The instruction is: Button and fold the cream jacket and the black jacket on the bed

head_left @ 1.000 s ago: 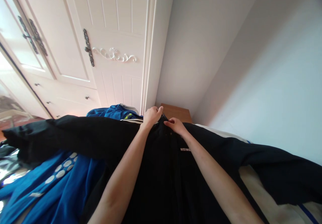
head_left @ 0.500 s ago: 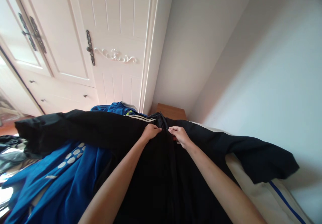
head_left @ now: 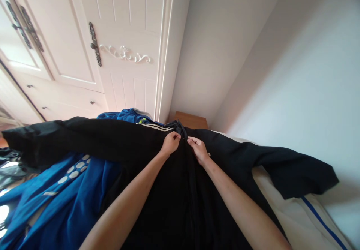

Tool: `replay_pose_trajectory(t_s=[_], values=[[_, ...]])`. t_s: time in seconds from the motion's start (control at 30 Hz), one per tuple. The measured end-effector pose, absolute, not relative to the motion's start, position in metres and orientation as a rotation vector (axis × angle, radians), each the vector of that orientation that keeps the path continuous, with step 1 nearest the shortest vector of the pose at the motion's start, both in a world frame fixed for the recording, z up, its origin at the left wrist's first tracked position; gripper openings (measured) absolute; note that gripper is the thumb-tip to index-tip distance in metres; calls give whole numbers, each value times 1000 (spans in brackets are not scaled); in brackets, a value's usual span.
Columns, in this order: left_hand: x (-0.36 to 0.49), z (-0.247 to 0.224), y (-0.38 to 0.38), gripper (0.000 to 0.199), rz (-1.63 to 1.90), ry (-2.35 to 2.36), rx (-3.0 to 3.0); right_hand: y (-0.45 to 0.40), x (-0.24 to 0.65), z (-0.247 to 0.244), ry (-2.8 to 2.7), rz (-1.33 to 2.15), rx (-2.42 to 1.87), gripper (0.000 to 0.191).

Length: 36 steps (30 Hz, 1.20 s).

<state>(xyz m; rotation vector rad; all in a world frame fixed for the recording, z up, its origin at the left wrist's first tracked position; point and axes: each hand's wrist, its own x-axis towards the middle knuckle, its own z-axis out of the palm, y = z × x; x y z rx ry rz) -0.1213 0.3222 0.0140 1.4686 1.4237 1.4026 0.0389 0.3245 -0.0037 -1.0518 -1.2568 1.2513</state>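
A black jacket (head_left: 163,193) lies spread out in front of me, its sleeves stretched to the left and right. White stripes run along its left shoulder. My left hand (head_left: 171,143) pinches the jacket's front just below the collar (head_left: 177,126), on the left of the front opening. Across that opening, my right hand (head_left: 199,148) grips the other front edge between thumb and fingers. Both hands are closed and close together, a small gap between them. What exactly lies under the fingertips is too small to make out.
Blue clothing with white dots (head_left: 84,190) lies under the left sleeve. A cream garment with a blue stripe (head_left: 292,212) shows at right. Behind stand a white wardrobe (head_left: 123,10) and a brown wooden piece (head_left: 191,120); a pale wall (head_left: 309,74) rises on the right.
My hands keep their grip near the collar and the right hand has turned slightly. The view has shifted a little, so the wardrobe and jacket sit higher in the picture.
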Motion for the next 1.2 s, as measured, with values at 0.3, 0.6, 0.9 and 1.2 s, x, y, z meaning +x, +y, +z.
replay_pose_trajectory(t_s=[0.3, 0.6, 0.9, 1.2], values=[[-117, 16, 317, 10, 1458, 1288, 1079, 325, 40, -1, -1392, 985, -1088, 35], [-111, 13, 314, 11, 1529, 1188, 1053, 324, 40, 3, -1717, 592, -1061, 32], [-108, 9, 313, 12, 1586, 1259, 1163, 323, 39, 0, -1729, 533, -1063, 30], [-110, 13, 311, 25, 1532, 1172, 959, 320, 35, 5, -1568, 683, -1071, 27]])
